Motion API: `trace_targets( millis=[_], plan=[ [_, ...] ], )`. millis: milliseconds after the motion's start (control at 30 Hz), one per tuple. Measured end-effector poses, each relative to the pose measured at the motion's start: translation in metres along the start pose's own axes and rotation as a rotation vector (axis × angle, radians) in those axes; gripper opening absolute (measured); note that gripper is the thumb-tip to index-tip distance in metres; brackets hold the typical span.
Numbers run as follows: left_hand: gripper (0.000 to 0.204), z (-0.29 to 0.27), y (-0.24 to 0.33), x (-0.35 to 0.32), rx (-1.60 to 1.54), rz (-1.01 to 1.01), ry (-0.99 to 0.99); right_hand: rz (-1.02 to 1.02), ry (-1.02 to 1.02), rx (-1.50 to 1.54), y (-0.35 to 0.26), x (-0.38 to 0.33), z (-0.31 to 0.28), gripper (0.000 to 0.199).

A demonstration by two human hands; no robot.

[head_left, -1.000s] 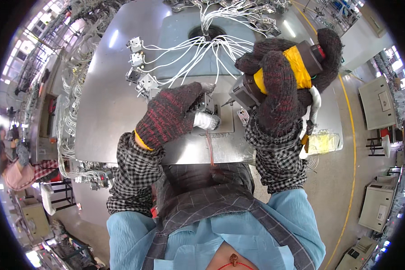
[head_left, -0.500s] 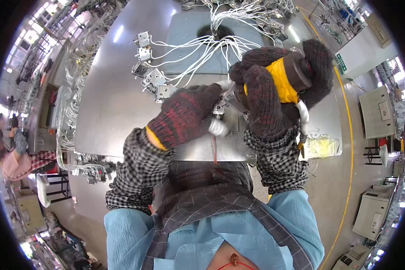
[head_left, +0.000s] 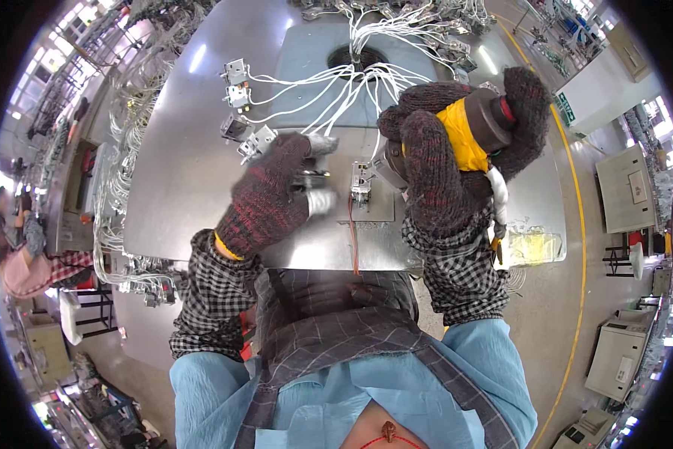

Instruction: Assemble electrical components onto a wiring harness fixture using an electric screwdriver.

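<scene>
Both hands wear dark knit gloves flecked with red: the left hand (head_left: pixel 273 196) at nine o'clock of the small silvery bracket (head_left: pixel 361 185), the right hand (head_left: pixel 448 161) at three o'clock gripping a yellow and dark grey power tool (head_left: pixel 477 131). Sleeves are black-and-white check. White wires (head_left: pixel 329 82) cross the grey metal table (head_left: pixel 172 187). The apron is light blue.

A grey metal worktable (head_left: pixel 172 187) fills the middle of the view. Many white wires (head_left: pixel 306 93) spread over it from a round hole (head_left: pixel 355 58) near its far side, and several end in small metal switch parts (head_left: pixel 237 82) on the left. More wire bundles (head_left: pixel 119 150) hang along the table's left edge. A clear plastic bag (head_left: pixel 534 247) lies at the right corner. A yellow line (head_left: pixel 579 247) runs on the floor, with beige cabinets (head_left: pixel 628 187) beyond it. At far left another person (head_left: pixel 18 247) is partly visible.
</scene>
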State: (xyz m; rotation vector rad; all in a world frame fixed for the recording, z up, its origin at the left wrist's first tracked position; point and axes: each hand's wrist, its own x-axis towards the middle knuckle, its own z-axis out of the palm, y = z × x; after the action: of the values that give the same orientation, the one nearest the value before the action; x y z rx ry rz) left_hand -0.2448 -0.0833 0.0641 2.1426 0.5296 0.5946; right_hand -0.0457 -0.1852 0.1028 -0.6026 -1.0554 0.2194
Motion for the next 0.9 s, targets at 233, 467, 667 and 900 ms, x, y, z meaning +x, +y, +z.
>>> trace_targets(
  millis=[233,467,667,900],
  plan=[
    [0.062,0.046,-0.011,-0.002,-0.725,-0.061,0.249,-0.013,0.045,0.017,0.003,0.0,-0.003,0.073],
    [0.068,0.062,0.017,0.022,-0.055,0.135,0.039,-0.053,0.311,0.07,-0.003,0.023,-0.016,0.071],
    [0.064,0.02,-0.001,0.018,0.044,0.03,-0.092,0.036,0.212,-0.074,-0.01,0.018,-0.008,0.078],
    [0.052,0.024,0.007,0.022,0.455,0.112,-0.065,0.104,0.199,-0.087,-0.009,0.01,0.004,0.08]
  ],
)
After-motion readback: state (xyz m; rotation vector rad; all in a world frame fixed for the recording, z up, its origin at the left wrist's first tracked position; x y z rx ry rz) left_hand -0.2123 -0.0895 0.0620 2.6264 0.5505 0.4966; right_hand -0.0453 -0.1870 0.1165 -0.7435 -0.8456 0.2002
